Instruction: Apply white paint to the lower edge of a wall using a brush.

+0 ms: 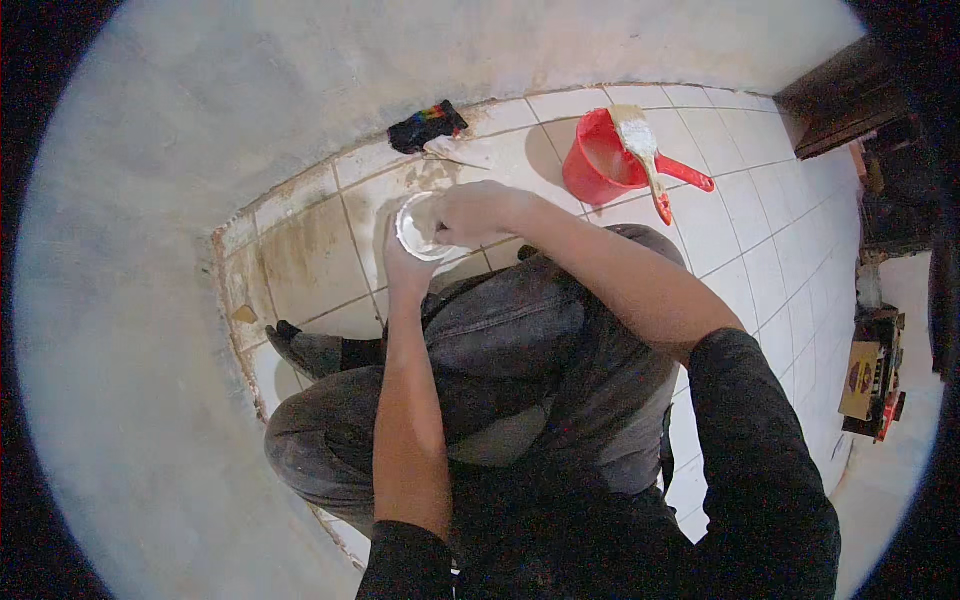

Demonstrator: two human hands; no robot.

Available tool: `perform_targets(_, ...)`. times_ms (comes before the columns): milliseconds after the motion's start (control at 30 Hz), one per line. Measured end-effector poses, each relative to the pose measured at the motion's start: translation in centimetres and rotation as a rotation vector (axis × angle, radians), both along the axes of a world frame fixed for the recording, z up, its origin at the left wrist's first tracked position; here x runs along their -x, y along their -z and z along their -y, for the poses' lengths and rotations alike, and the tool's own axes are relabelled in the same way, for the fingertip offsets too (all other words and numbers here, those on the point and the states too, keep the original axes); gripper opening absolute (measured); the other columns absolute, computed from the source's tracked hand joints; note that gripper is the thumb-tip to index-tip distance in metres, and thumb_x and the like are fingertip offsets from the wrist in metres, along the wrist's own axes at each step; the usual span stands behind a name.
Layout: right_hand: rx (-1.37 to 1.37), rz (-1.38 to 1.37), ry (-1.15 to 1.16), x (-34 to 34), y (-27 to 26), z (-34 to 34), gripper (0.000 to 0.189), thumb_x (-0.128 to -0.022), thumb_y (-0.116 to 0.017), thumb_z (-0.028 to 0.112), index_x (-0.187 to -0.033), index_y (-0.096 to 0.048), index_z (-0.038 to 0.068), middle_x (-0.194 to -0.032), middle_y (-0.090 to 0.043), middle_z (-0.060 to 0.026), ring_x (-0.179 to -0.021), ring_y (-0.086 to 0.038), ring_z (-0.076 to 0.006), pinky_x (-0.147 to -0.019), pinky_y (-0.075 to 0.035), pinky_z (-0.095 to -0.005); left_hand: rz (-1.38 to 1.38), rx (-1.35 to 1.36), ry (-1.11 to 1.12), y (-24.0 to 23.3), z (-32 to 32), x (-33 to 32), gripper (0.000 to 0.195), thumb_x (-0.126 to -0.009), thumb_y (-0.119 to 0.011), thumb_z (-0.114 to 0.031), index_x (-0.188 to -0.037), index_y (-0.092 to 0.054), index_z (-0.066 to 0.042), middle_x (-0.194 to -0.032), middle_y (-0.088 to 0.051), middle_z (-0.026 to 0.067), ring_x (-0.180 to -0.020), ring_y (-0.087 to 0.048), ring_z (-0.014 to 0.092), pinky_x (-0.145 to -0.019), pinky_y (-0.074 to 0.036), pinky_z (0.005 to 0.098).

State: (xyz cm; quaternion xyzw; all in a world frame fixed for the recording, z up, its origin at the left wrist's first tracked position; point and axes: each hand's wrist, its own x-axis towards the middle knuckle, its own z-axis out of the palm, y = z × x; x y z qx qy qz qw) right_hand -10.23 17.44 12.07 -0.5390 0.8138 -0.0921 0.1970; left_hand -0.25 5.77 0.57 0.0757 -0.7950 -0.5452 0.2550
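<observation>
My left hand [409, 266] is wrapped around a round, open-topped container [400, 225] with a bright white rim. The container is held above the tiled floor, in front of my bent knees. From the right, my right hand [480, 214] reaches over the rim with curled fingers. Its fingertips are at the container's mouth, blurred, and I cannot make out whether they hold a tool. Pale material shows inside, partly hidden by the fingers. Farther right stands a red plastic dipper [589, 176] with a handle. A flat paintbrush [639, 142], its bristles coated white, lies across the dipper's rim.
A black packet [424, 131] with a rainbow print lies against the wall [300, 90], beside a pale sheet [465, 154]. Brown stains mark the floor tiles [307, 247] along the wall. Dark wooden furniture [844, 101] stands upper right; a cardboard box [860, 380] is at far right.
</observation>
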Motion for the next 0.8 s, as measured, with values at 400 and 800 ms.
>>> perform_targets(400, -0.153, -0.121, 0.159, 1.4, 0.1, 0.8, 0.028, -0.086, -0.059, 0.035, -0.094, -0.07, 0.01, -0.093, -0.071, -0.0147, -0.085, -0.069, -0.0338, -0.075, -0.053, -0.0463, 0.092, 0.005, 0.04, 0.1, 0.9, -0.7, 0.076, -0.063, -0.09, -0.016, -0.128, -0.054, -0.002, -0.119, -0.063, 0.0122, -0.108, -0.062, 0.023, -0.094, -0.049, 0.0359)
perform_targets(800, 0.007, -0.113, 0.111, 0.0, 2.6, 0.0, 0.027, -0.09, -0.054, 0.031, -0.092, -0.071, 0.01, -0.089, -0.072, -0.014, -0.081, -0.071, -0.0332, -0.07, -0.055, -0.0492, 0.111, -0.071, 0.086, -0.7, -0.6, 0.1, 0.08, -0.061, -0.091, -0.014, -0.129, -0.052, -0.002, -0.122, -0.061, 0.0115, -0.111, -0.06, 0.024, -0.096, -0.048, 0.0361)
